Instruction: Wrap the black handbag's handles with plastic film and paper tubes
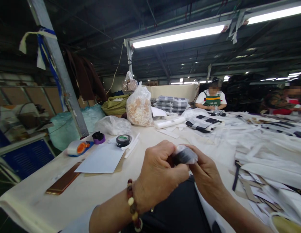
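Note:
Between my two hands is a small dark item in clear plastic wrap (pixel 185 154); what lies inside the wrap is not clear. My left hand (pixel 160 171), with a beaded bracelet at the wrist, has its fingers curled around the near side of it. From the other side my right hand (pixel 205 170) grips it, thumb against the wrap. Below the hands lies a black bag-like piece (pixel 176 207), partly hidden by my left forearm.
On the table's left are white paper sheets (pixel 100 159), black tape (pixel 123 140), a tape dispenser (pixel 79 148) and a brown flat case (pixel 64 178). A stuffed plastic bag (pixel 140 106) stands behind. Scraps (pixel 259 191) cover the right. A co-worker (pixel 211 97) is across the table.

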Motion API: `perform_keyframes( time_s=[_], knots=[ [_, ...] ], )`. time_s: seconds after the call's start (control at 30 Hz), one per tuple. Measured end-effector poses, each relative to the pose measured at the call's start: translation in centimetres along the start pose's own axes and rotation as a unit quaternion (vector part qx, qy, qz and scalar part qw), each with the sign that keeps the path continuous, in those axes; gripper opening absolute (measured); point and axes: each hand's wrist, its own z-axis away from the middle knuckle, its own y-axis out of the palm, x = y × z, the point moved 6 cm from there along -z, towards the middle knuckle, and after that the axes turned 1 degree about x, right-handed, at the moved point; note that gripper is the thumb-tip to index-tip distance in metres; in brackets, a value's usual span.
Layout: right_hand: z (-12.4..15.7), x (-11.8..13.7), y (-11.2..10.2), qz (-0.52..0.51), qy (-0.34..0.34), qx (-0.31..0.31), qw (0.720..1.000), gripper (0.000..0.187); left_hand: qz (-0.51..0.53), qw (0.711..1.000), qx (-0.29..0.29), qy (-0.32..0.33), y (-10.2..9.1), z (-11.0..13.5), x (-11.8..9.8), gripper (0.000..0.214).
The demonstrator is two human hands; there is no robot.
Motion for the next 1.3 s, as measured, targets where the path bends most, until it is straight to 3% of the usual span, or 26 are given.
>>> perform_keyframes(
  time_s=[0.1, 0.2, 0.3, 0.37, 0.43, 0.5, 0.57, 0.63, 0.7, 0.8, 0.93, 1.07, 1.13, 1.2, 1.3],
  knots=[
    [0.5, -1.3, 1.7, -0.2, 0.119, 0.017, 0.972, 0.024, 0.003, 1.0, -0.019, 0.0, -0.1, 0.5, 0.1, 0.007],
    [0.6, -1.0, 1.9, -0.234, 0.142, 0.014, 0.962, 0.024, 0.007, 1.0, -0.027, -0.013, -0.1, 0.7, 0.2, 0.01],
    [0.1, 0.3, 0.3, -0.067, 0.06, -0.003, 0.996, 0.02, 0.037, 0.998, 0.013, -0.044, 0.1, 0.6, 0.8, 0.012],
    [0.1, 1.6, -0.5, 0.118, -0.05, 0.007, 0.992, 0.017, 0.08, 0.986, 0.094, -0.11, 0.7, 0.7, 1.8, 0.015],
    [0.4, 3.0, -0.2, 0.282, -0.176, 0.044, 0.942, 0.028, 0.117, 0.963, 0.166, -0.176, 1.0, 1.1, 2.7, 0.026],
    [0.9, 4.0, 0.7, 0.385, -0.269, 0.091, 0.878, 0.031, 0.11, 0.954, 0.201, -0.195, 0.8, 1.1, 2.9, 0.031],
    [0.8, 4.7, 1.3, 0.437, -0.307, 0.123, 0.836, 0.026, 0.058, 0.962, 0.216, -0.16, 0.3, 0.6, 2.2, 0.025],
    [0.2, 5.5, 1.6, 0.454, -0.312, 0.136, 0.823, 0.023, 0.003, 0.97, 0.222, -0.097, -0.2, -0.1, 0.9, 0.019],
    [-0.6, 6.2, 1.6, 0.448, -0.309, 0.145, 0.826, 0.025, -0.038, 0.975, 0.213, -0.042, -0.6, -0.8, -0.4, 0.017],
    [-1.7, 6.6, 1.2, 0.408, -0.285, 0.16, 0.853, 0.03, -0.053, 0.98, 0.193, -0.005, -1.0, -1.4, -1.5, 0.016],
    [-2.4, 6.4, 0.2, 0.296, -0.215, 0.143, 0.92, 0.034, 0.015, 0.99, 0.14, -0.012, -1.3, -1.4, -1.9, 0.019],
    [-2.6, 4.7, -0.4, 0.11, -0.067, 0.13, 0.983, 0.022, 0.083, 0.99, 0.105, -0.042, -1.0, -0.7, -1.5, 0.02],
    [-2.3, 3.6, -0.2, -0.021, 0.022, 0.146, 0.989, 0.017, 0.135, 0.984, 0.098, -0.067, -0.7, -0.4, -1.0, 0.017],
    [-1.9, 3.0, 0.0, -0.146, 0.078, 0.154, 0.974, 0.018, 0.188, 0.974, 0.09, -0.09, -0.5, -0.3, -0.4, 0.018],
    [-1.3, 2.2, 0.2, -0.202, 0.111, 0.149, 0.962, 0.021, 0.22, 0.965, 0.088, -0.111, -0.2, -0.3, 0.5, 0.02]
  ],
)
